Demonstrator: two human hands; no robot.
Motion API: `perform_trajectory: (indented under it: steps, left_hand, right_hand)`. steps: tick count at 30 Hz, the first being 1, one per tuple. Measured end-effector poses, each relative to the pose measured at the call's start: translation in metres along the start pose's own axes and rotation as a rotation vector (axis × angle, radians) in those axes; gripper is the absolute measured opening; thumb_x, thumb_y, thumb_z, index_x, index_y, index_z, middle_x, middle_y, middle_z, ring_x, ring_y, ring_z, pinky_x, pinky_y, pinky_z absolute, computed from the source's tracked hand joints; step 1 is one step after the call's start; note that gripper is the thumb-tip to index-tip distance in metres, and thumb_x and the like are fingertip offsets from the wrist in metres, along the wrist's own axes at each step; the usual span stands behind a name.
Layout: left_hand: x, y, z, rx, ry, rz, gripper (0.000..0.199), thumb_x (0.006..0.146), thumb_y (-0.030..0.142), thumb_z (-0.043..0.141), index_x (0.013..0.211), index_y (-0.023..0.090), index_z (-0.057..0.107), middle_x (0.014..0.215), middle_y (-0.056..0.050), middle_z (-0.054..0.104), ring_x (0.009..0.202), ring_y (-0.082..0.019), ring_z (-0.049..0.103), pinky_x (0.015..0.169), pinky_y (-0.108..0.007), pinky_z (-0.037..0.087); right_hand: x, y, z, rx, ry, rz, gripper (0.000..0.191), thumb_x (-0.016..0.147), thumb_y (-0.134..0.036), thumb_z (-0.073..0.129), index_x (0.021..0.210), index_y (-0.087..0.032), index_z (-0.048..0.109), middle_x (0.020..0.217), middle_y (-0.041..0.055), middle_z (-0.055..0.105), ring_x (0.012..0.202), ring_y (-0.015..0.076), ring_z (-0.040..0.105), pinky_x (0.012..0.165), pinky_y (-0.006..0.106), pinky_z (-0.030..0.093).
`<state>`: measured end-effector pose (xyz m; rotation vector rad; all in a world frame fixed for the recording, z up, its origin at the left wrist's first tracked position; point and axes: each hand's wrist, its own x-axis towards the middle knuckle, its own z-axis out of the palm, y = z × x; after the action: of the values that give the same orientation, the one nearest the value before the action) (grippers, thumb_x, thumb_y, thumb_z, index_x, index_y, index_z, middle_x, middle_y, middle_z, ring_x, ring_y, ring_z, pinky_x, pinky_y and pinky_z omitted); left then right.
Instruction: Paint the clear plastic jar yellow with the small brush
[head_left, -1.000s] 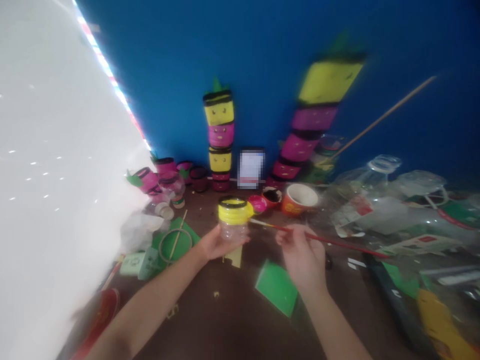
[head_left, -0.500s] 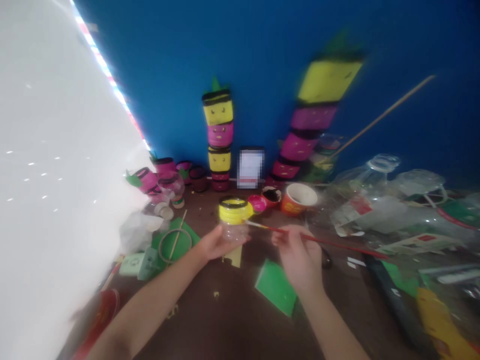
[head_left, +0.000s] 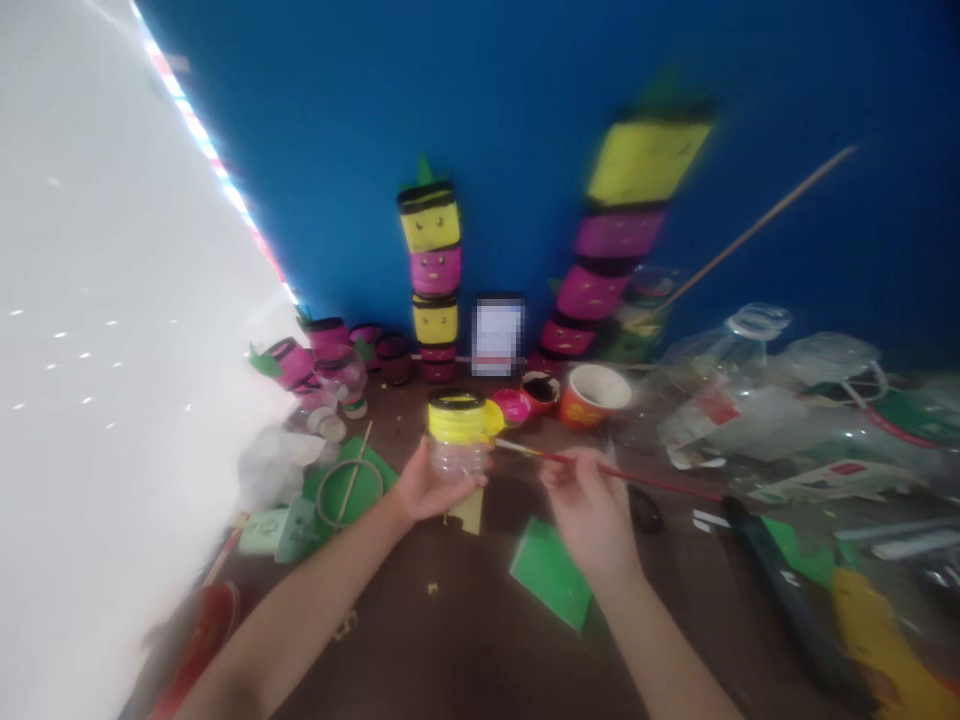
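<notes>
Blue wall (head_left: 525, 120), behind a brown table (head_left: 465, 650). Jar (head_left: 457, 425): one, yellow above, clear below, dark at the rim; upright over the table, near the middle. Left hand (head_left: 435, 490): clasped around the jar's clear lower part. Right hand (head_left: 592, 510): fingers pinched together on a brush (head_left: 660, 482), red-handled, tip at the jar's right side; contact cannot be told. Beyond the jar: pink pot (head_left: 511, 406); cup (head_left: 581, 410), white inside. At the wall: two stacks, one upright (head_left: 436, 270), one tilted (head_left: 596, 290). Near the right wrist: green card (head_left: 551, 575). Far right: clear bottles (head_left: 757, 400).
</notes>
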<state>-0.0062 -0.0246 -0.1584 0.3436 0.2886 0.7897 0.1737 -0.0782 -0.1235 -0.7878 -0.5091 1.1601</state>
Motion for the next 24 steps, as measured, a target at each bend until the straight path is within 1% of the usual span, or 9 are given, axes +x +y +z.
perform_trajectory:
  steps: [2,4,7,9,12,15,18,22,24]
  left_hand:
    - [0.0,0.001,0.004,-0.002,-0.022,-0.009,0.074,0.051,0.055,0.075,0.107,0.01,0.058,0.099,-0.013,0.066,0.083,-0.022,0.062,0.07,-0.029,0.046]
    - [-0.001,0.002,0.007,-0.01,-0.037,-0.004,0.074,0.048,0.057,0.075,0.103,0.01,0.06,0.096,-0.013,0.067,0.08,-0.021,0.062,0.065,-0.027,0.047]
    - [-0.001,0.004,0.008,-0.017,-0.023,-0.007,0.074,0.052,0.061,0.071,0.103,0.009,0.06,0.093,-0.013,0.067,0.079,-0.02,0.062,0.063,-0.025,0.047]
    - [-0.002,0.005,0.008,-0.021,-0.009,-0.024,0.076,0.053,0.062,0.07,0.104,0.007,0.059,0.092,-0.013,0.066,0.079,-0.02,0.061,0.063,-0.025,0.047]
    - [-0.002,0.005,0.009,-0.033,0.005,-0.039,0.081,0.053,0.062,0.069,0.109,0.006,0.056,0.092,-0.014,0.065,0.079,-0.021,0.061,0.064,-0.026,0.048]
    - [-0.003,0.005,0.012,-0.046,0.021,-0.064,0.087,0.054,0.063,0.068,0.115,0.005,0.051,0.091,-0.014,0.065,0.078,-0.021,0.06,0.062,-0.026,0.048]
    - [-0.005,0.006,0.014,-0.053,0.029,-0.094,0.088,0.056,0.064,0.066,0.118,0.004,0.047,0.088,-0.013,0.065,0.075,-0.02,0.06,0.057,-0.024,0.047]
    - [-0.006,0.009,0.012,-0.057,0.03,-0.105,0.087,0.056,0.064,0.066,0.115,0.002,0.048,0.083,-0.013,0.065,0.075,-0.02,0.061,0.053,-0.023,0.047]
    - [-0.005,0.009,0.011,-0.054,0.025,-0.107,0.084,0.056,0.064,0.066,0.111,0.002,0.051,0.083,-0.013,0.065,0.075,-0.02,0.061,0.054,-0.022,0.047]
  right_hand:
    - [0.0,0.003,0.0,-0.009,-0.003,0.015,0.024,0.06,-0.039,0.077,0.066,-0.02,0.064,0.059,-0.0017,0.061,0.056,0.0093,0.058,0.053,0.022,0.046]
    - [0.001,0.005,-0.001,-0.014,0.008,0.013,0.023,0.06,-0.037,0.077,0.068,-0.02,0.064,0.061,-0.0016,0.062,0.058,0.0093,0.059,0.055,0.022,0.048]
    - [0.003,0.006,-0.003,-0.001,0.055,-0.009,0.023,0.059,-0.035,0.078,0.068,-0.02,0.064,0.064,-0.0018,0.063,0.059,0.0083,0.059,0.058,0.022,0.049]
    - [0.004,0.005,-0.003,0.01,0.071,-0.017,0.024,0.059,-0.036,0.078,0.067,-0.019,0.064,0.063,-0.0018,0.063,0.059,0.008,0.059,0.058,0.021,0.049]
    - [0.002,0.003,-0.001,0.021,0.032,-0.004,0.025,0.059,-0.037,0.078,0.066,-0.019,0.063,0.06,-0.0022,0.062,0.057,0.0082,0.058,0.054,0.02,0.047]
    - [-0.002,0.003,0.003,0.009,-0.011,0.017,0.025,0.059,-0.038,0.078,0.066,-0.019,0.063,0.059,-0.0025,0.061,0.056,0.0086,0.059,0.054,0.021,0.048]
    - [-0.004,0.004,0.003,-0.016,0.003,0.014,0.024,0.06,-0.038,0.077,0.068,-0.02,0.063,0.061,-0.0022,0.062,0.057,0.0094,0.06,0.056,0.022,0.049]
    - [0.001,0.005,-0.004,-0.044,0.065,-0.039,0.025,0.061,-0.039,0.076,0.07,-0.019,0.063,0.062,-0.0016,0.062,0.059,0.0092,0.06,0.057,0.022,0.049]
    - [0.003,0.004,-0.006,-0.036,0.068,-0.057,0.024,0.062,-0.039,0.076,0.069,-0.019,0.063,0.061,-0.0019,0.062,0.058,0.0091,0.059,0.055,0.022,0.048]
